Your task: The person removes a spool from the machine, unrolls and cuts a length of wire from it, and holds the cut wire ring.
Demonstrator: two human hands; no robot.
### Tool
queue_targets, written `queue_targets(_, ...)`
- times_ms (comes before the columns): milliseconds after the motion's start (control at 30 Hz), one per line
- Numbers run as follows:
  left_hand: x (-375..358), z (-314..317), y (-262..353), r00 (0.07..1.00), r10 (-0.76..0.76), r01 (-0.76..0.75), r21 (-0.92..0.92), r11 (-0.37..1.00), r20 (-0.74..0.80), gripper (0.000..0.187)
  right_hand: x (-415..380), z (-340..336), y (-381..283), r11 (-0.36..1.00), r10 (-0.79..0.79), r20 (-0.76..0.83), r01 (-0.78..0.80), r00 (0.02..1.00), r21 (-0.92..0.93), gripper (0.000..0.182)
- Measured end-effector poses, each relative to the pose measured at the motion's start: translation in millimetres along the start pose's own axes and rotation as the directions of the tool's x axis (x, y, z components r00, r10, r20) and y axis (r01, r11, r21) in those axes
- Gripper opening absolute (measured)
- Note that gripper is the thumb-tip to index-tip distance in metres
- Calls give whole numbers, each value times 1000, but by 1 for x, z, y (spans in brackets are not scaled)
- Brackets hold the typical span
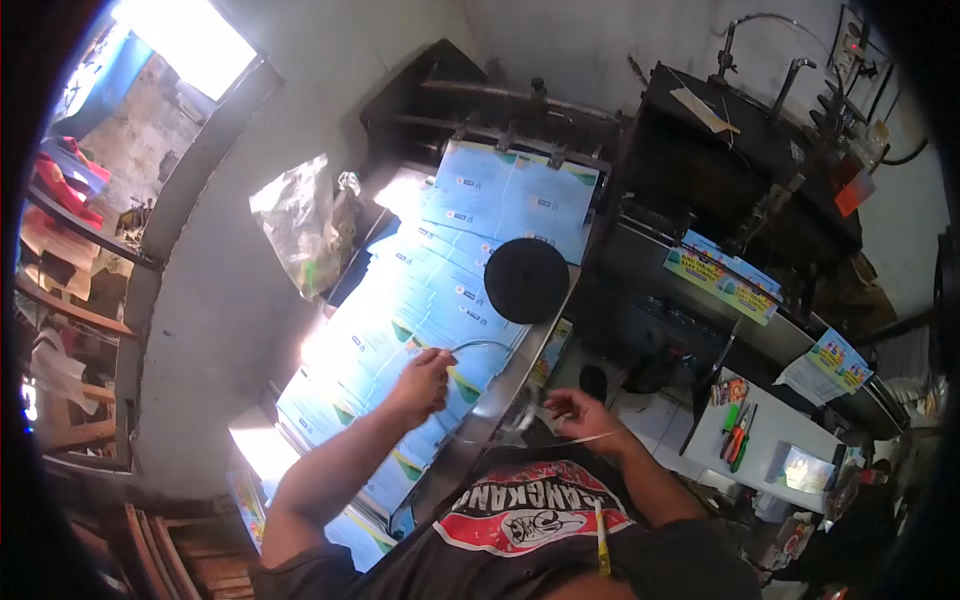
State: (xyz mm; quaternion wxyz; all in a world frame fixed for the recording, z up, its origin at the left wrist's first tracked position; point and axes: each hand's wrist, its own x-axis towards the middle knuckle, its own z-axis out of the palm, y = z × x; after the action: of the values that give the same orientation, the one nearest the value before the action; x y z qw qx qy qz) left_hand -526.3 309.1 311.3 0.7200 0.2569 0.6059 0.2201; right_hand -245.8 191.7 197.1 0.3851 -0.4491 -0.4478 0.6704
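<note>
My left hand point(423, 385) is closed over the light-blue printed sheets, pinching one end of a thin, curved, wire-like strip point(482, 345). The strip bows away to the right and its far part is hard to follow. My right hand point(580, 416) is in front of my shirt with its fingers curled. A thin pale line shows beside it, but what the fingers hold, if anything, is too small to make out. Overlapping blue sheets point(385, 310) spread beneath my left hand. Beyond both hands, a round black disc point(526, 281) covers part of the sheets' right side.
A clear plastic bag point(305, 225) hangs by the wall at left. Dark machinery point(740, 150) stands at upper right, with colourful printed sheets point(725, 278) along its edge. Pliers and other hand tools point(740, 440) lie on a white surface at right. Wooden slats point(165, 550) are at lower left.
</note>
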Motion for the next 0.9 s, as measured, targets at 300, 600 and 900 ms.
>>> queue_targets(300, 23, 104, -86, 973, 200, -228, -415, 880, -111, 21, -30, 26, -16, 659, 86, -248, 132, 965, 740, 29)
queue_targets(600, 36, 138, -57, 971, 140, -94, -228, 969, 195, 25, 7, -79, -56, 590, 39, -615, 479, 787, 650, 24)
queue_targets(900, 42, 154, 123, 511, 744, -640, 769, -5, 430, 57, 52, -134, -124, 721, -101, -442, 372, 891, 585, 24)
